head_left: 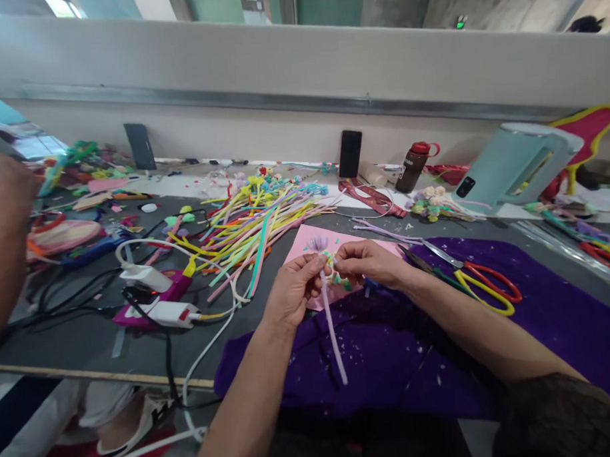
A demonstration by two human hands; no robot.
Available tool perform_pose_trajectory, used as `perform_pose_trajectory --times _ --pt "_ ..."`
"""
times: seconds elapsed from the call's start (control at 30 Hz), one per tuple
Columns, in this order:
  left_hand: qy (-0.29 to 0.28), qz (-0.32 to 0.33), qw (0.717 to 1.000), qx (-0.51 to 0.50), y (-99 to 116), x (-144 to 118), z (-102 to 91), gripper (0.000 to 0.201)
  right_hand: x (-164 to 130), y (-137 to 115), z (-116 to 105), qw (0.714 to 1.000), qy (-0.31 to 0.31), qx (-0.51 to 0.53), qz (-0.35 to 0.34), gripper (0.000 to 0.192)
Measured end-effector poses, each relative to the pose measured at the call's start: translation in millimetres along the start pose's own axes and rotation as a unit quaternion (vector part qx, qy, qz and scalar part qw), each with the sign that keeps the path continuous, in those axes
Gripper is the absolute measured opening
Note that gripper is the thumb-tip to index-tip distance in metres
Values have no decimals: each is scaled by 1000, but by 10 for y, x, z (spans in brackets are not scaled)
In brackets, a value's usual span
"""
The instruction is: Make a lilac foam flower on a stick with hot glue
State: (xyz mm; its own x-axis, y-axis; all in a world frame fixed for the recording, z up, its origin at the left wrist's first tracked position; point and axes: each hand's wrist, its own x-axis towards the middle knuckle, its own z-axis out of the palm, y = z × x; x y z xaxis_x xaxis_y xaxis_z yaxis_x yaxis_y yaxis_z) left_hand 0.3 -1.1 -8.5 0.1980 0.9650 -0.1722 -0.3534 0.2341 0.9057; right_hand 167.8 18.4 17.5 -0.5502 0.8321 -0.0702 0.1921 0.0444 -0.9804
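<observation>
So in the head view, both hands were up over the purple felt sheet (pixel 488 329) on the counter (pixel 88 336), working a fuzzy lilac pipe cleaner (pixel 333 327) with a little flower head at the top. The left hand (pixel 294 289) had its fingers (pixel 317 265) pinched shut on the stem just below the bloom, and the right hand (pixel 369 261) had its fingers pinched together on the small greenish-white bit right beside the bloom, so the two hands were nearly touching. My read is this was the wrapping or twisting stage, fixing a small piece onto the stem under the flower; the next move would probably call for a steady left-hand hold while the right winds tight, without crushing the petals. The stem's long axis ran roughly from 12 o'clock down to 6 o'clock, a touch tilted toward 5, with the flower end pointing away from the person and the free tail hanging down over the felt. A pink card (pixel 305 245) sat just behind the hands at 12, scissors (pixel 480 282) lay off at 3 o'clock, and a big heap of coloured pipe cleaners (pixel 255 223) was at about 10 to 11 o'clock, with a power strip (pixel 157 307) further out at 9.
</observation>
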Motion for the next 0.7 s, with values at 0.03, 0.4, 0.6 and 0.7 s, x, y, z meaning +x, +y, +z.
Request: perform_pose_trajectory --times 0.03,0.4,0.6,0.7 --pt "-1 2 1000 -1 -1 1 -3 26 5 8 -2 1000 -4 7 -1 17" --pt "20 -1 1000 16 7 12 4 26 80 200 -117 980 65 -182 -46 10" --pt "17 0 999 29 -12 22 16 27 52 159 -86 998 9 -65 -19 10" --pt "14 -5 999 30 -29 27 23 27 25 128 -45 998 -5 -52 -19 12"
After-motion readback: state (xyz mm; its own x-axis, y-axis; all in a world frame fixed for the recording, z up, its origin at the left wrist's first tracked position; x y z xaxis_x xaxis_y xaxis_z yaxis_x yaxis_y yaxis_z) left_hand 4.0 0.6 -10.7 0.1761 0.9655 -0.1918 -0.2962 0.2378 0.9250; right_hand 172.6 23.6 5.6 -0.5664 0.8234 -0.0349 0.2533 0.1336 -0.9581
